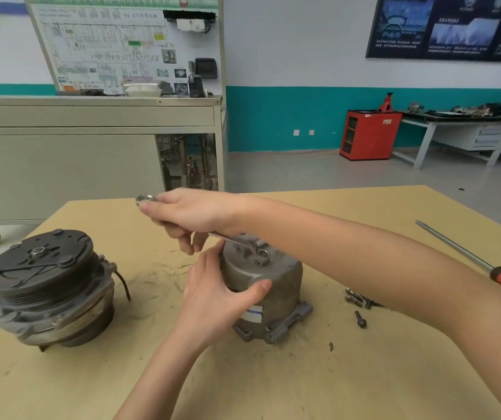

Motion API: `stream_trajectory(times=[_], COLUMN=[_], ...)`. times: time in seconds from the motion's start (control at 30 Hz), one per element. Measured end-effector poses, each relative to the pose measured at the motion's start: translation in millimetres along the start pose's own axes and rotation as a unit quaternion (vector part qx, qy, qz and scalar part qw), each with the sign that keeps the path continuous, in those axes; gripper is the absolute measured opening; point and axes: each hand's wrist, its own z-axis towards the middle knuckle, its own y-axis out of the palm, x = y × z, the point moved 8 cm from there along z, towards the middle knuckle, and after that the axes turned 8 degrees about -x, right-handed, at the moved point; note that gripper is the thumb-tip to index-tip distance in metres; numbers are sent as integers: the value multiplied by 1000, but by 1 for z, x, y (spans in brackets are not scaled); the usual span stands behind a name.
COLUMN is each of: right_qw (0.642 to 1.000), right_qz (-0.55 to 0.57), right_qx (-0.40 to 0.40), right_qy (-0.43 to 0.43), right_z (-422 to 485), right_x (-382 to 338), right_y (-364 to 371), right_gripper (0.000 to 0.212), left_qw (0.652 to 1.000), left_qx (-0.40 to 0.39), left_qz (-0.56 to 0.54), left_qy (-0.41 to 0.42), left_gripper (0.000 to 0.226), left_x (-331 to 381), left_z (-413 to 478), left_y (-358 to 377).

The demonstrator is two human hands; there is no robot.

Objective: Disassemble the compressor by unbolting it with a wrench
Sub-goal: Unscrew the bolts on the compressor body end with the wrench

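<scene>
A grey compressor housing stands upright in the middle of the wooden table. My left hand grips its left side, thumb across the front. My right hand reaches over from the right and grips the handle of a silver wrench. The wrench's ring end sits on a bolt on top of the housing; its other end sticks out past my fingers to the left. The compressor's clutch and pulley half stands apart at the left.
Several loose bolts lie on the table right of the housing. A long screwdriver with a red handle lies at the right edge. A beige training bench stands behind the table.
</scene>
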Motion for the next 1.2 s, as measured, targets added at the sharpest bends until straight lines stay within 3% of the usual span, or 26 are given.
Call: stream_trajectory(times=[0.2,0.33,0.43,0.53,0.6,0.67,0.83,0.97,1.2], right_qw=[996,980,975,967,920,877,868,873,823], right_qz=[-36,-118,-131,-227,-389,-477,-488,-475,-551], right_qx=[-78,-157,-176,-118,-46,22,77,94,105], right_qy=[-8,18,21,-1,-31,-42,46,65,85], right_z=[-8,1,-1,-7,-19,-38,-82,-92,-92], right_x=[-11,-9,-12,-23,-32,-30,23,42,39], right_y=[16,41,49,31,10,-8,-24,-25,-21], right_gripper=[35,36,36,38,37,40,37,29,36], left_qw=[1000,999,999,999,1000,1000,1000,1000,1000], left_qx=[5,11,11,1,-4,-3,-10,-16,-16], left_qz=[-14,-38,-39,-35,-28,-18,-6,-7,-6], left_qy=[0,19,24,9,0,6,1,-5,-10], left_gripper=[97,64,71,82,99,98,107,114,116], left_x=[-5,-4,-5,-8,-8,-5,-5,-5,-2], left_z=[2,3,3,3,2,2,4,3,1], left_y=[1,0,0,2,3,2,3,3,2])
